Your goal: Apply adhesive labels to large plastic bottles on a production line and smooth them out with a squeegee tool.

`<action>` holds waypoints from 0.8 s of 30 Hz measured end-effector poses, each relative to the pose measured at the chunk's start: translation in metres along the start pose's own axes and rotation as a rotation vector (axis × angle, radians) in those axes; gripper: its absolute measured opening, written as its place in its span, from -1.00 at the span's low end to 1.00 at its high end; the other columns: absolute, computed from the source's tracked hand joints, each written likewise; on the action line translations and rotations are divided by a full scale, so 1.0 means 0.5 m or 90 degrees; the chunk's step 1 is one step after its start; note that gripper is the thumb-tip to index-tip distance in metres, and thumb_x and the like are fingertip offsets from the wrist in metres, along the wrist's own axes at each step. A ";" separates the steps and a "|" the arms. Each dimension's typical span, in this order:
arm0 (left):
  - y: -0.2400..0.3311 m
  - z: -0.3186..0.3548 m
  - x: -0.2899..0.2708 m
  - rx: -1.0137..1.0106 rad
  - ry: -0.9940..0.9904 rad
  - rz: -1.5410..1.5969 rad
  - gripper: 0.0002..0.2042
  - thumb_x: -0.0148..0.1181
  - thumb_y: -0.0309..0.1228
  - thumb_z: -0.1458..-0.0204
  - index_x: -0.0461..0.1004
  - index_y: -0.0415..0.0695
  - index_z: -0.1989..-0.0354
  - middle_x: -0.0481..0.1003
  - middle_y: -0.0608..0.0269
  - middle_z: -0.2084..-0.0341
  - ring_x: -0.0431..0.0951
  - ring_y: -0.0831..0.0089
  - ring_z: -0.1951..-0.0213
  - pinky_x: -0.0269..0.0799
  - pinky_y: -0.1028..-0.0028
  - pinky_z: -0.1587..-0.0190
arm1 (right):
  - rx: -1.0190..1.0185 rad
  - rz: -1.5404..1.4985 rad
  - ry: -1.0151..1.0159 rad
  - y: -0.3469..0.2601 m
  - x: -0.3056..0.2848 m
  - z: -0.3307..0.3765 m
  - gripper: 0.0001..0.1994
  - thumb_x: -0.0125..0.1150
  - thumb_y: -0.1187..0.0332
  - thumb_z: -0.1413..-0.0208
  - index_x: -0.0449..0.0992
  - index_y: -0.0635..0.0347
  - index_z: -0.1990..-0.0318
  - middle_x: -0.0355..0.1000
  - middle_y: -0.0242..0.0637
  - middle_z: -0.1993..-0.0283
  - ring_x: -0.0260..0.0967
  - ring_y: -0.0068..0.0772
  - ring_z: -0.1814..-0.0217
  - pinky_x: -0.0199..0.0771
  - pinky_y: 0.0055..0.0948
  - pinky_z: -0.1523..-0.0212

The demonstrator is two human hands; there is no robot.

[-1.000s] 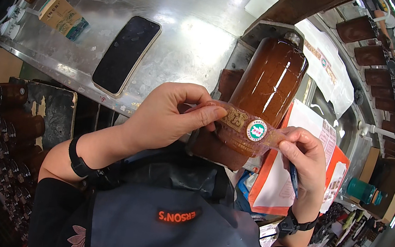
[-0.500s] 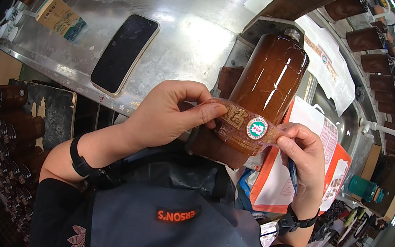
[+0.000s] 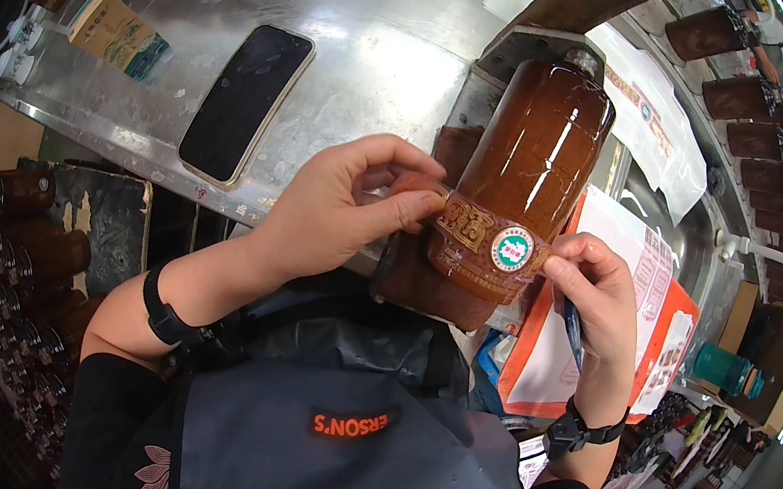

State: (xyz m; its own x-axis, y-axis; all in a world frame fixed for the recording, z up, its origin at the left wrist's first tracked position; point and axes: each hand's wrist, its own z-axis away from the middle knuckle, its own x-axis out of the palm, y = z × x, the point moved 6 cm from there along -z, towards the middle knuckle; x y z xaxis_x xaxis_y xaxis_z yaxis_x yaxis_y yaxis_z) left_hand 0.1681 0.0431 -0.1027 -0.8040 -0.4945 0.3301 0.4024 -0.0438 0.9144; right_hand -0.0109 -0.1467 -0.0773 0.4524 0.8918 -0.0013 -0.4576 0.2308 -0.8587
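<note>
**Keep the Strip Flat and Straight**

In the left hand [image 3: 342, 206], thumb and finger pressed together on one end of a clear strip [image 3: 469, 236] with gold shapes. In the right hand [image 3: 607, 300], a pinch too, at the other end, with a thin blue tool [image 3: 573, 335], maybe a pen, tucked under the fingers. Behind the strip, a big shiny brown bottle [image 3: 537, 150], lying with neck away from the body and base near. Place of the strip: across the low part of the bottle, close to the base. In the middle, touching the bottle or just off it: cannot tell.

To do this well, pull both ends gently, just enough for a smooth strip. Don't tug hard, or risk a stretchy, bent line. Check the low edge against the base; best kept even all the way. Watch the round green-and-white badge [image 3: 513, 251] for wrinkles. Press in the middle first, then rub out to each side, probably the best way to chase bubbles out. Fix any slant before a firm press. Keep the blue tool away from the strip, for fear of a scratch.
</note>
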 end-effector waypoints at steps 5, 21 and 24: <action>0.008 -0.019 -0.082 0.132 0.186 -0.104 -0.63 0.23 -0.53 -0.15 0.38 -0.26 -0.13 0.42 0.16 0.03 0.43 0.57 0.01 0.46 0.55 0.05 | -0.068 0.110 0.172 0.001 -0.034 -0.002 -0.69 0.26 0.45 -0.18 0.48 0.30 -0.06 0.50 -0.36 0.09 0.39 -0.71 0.17 0.36 -0.68 0.08; 0.033 -0.034 0.054 0.196 -0.097 -0.254 -0.09 0.34 -0.23 -0.10 -0.15 -0.36 -0.44 0.25 -0.16 -0.28 0.32 0.16 -0.28 0.22 0.29 -0.30 | -0.074 -0.207 0.008 0.006 0.073 -0.008 -0.44 0.27 0.49 -0.16 0.25 0.39 -0.30 0.38 -0.20 -0.15 0.49 -0.50 0.01 0.46 -0.52 -0.04; 0.038 -0.034 0.058 0.160 -0.107 -0.228 -0.10 0.34 -0.28 -0.11 -0.17 -0.36 -0.45 0.26 -0.15 -0.27 0.29 0.18 -0.30 0.19 0.29 -0.32 | -0.074 -0.211 -0.010 0.009 0.077 -0.014 -0.46 0.26 0.49 -0.17 0.27 0.36 -0.29 0.41 -0.21 -0.11 0.48 -0.49 -0.01 0.47 -0.51 -0.05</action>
State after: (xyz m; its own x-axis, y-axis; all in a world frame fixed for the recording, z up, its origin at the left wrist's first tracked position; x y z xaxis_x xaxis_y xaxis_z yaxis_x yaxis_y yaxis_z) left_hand 0.1600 0.0132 -0.0796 -0.9411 -0.3380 -0.0016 -0.0147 0.0363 0.9992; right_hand 0.0096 -0.1142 -0.0846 0.5490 0.7823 0.2943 -0.1981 0.4638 -0.8635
